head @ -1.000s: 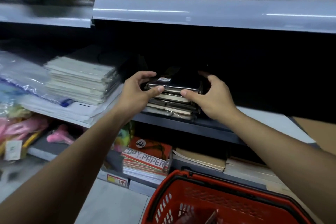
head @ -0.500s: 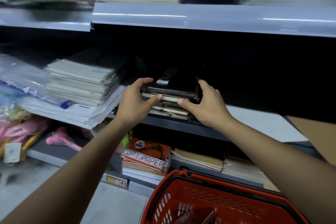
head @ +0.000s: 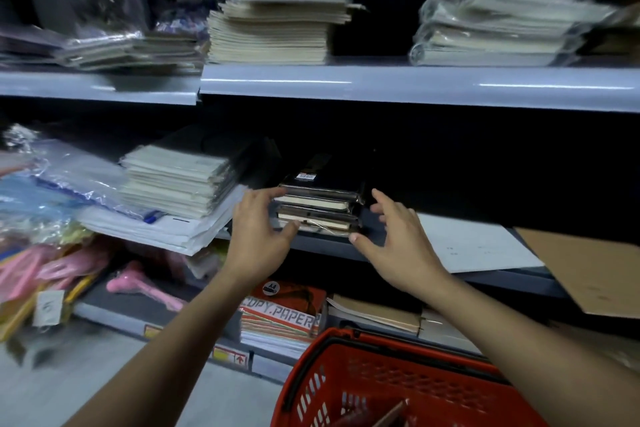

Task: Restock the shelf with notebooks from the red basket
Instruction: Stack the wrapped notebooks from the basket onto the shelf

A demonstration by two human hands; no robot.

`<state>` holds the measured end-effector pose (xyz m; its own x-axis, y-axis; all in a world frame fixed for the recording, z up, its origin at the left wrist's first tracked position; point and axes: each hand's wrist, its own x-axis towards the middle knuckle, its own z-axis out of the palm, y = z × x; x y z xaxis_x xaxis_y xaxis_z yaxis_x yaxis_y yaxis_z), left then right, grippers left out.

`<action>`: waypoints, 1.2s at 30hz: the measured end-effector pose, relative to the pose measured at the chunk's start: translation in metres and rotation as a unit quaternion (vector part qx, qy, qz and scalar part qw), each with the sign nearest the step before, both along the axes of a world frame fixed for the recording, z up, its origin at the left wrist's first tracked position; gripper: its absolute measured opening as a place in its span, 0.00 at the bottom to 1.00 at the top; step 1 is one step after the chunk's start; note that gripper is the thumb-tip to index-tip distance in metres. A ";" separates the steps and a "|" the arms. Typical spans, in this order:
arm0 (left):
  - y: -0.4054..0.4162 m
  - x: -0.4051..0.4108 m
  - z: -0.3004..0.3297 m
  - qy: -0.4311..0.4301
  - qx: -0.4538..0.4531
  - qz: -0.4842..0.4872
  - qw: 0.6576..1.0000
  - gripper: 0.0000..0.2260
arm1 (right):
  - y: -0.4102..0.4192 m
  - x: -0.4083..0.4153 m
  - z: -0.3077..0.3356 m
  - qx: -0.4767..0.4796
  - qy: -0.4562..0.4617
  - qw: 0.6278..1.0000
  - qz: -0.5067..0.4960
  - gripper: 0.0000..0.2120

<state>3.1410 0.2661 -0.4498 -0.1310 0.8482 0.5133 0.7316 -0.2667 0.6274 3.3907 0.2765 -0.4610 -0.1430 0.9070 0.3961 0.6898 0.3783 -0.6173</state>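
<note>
On the middle grey metal shelf, both hands flank the small stack of dark plastic-wrapped notebooks: left hand touching with fingers spread, right hand wide and apart, holding nothing. Placement looks done; next, likely reach near into the red plastic basket for more.

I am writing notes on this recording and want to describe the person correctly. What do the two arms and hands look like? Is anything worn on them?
Both forearms are bare up to the picture's edge: no sleeve shows. The left hand and the right hand wear no gloves. No watch, ring or bracelet is visible on them, nor any marking. The picture is dim and slightly blurred, so small details could be missed.
</note>
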 end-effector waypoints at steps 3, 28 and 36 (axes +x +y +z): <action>-0.020 0.010 0.001 -0.006 -0.012 -0.018 1.000 0.24 | -0.016 0.008 -0.001 0.003 0.006 1.000 0.002 0.40; -0.100 0.080 -0.029 0.030 -0.090 -0.079 0.992 0.25 | -0.108 0.061 -0.031 0.002 0.010 1.000 -0.024 0.30; -0.095 0.095 -0.068 0.016 -0.158 -0.104 0.982 0.24 | -0.107 0.062 -0.069 -0.042 -0.005 0.999 -0.026 0.29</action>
